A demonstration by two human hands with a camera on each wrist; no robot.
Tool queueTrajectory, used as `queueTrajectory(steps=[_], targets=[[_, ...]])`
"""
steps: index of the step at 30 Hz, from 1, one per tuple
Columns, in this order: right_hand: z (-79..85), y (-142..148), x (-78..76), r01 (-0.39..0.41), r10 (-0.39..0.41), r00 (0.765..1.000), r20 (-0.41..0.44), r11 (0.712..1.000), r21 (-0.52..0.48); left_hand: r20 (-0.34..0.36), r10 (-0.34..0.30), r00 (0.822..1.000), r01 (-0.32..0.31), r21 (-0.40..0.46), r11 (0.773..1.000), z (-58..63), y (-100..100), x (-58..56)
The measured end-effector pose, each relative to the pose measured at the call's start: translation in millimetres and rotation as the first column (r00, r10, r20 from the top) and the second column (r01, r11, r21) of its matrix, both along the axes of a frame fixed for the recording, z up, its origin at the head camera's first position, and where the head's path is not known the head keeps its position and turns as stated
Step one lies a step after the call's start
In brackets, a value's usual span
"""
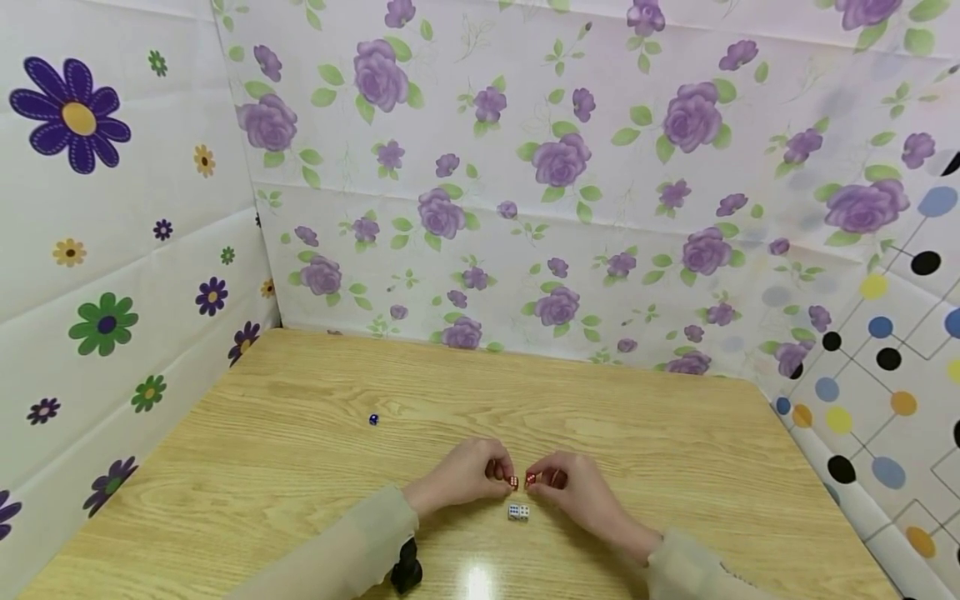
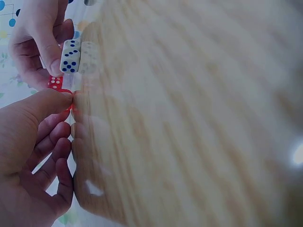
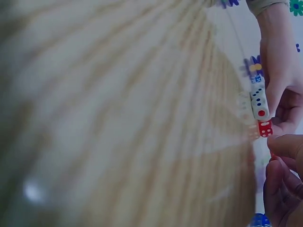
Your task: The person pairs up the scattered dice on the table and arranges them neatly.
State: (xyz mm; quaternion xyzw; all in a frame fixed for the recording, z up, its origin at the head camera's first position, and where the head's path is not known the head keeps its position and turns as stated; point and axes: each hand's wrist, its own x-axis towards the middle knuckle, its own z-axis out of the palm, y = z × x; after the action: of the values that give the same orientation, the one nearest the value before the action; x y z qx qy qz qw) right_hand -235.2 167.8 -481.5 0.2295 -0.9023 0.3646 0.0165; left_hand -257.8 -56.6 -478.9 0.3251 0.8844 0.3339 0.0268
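In the head view, my left hand (image 1: 467,477) pinches a red die (image 1: 513,482) between thumb and fingers, low at the wooden table. Just to its right, my right hand (image 1: 583,492) pinches a second red die (image 1: 530,479); a small gap separates the two. Nearer to me, two white dice (image 1: 518,512) with dark pips sit side by side. The left wrist view shows the white dice (image 2: 70,56) up close, beside the right hand's red die (image 2: 55,82). From the right wrist, the left hand's red die (image 3: 265,128) shows, while the right fingers mostly hide their own.
A dark blue die (image 1: 373,419) lies farther back on the left part of the wooden table (image 1: 300,467). A black object (image 1: 407,571) is beside the left sleeve. Flower-patterned sheets (image 1: 487,183) hang behind and to the left, a dotted one (image 1: 892,400) on the right.
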Motion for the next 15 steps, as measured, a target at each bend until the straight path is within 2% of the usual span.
queueTrajectory(steps=[15], targets=[[-4.9,-0.3,-1.0,-0.008,0.009,1.0,-0.003,1.0,0.021,0.022,0.003,1.0,-0.003,0.006,1.0,5.7,0.1,3.3]])
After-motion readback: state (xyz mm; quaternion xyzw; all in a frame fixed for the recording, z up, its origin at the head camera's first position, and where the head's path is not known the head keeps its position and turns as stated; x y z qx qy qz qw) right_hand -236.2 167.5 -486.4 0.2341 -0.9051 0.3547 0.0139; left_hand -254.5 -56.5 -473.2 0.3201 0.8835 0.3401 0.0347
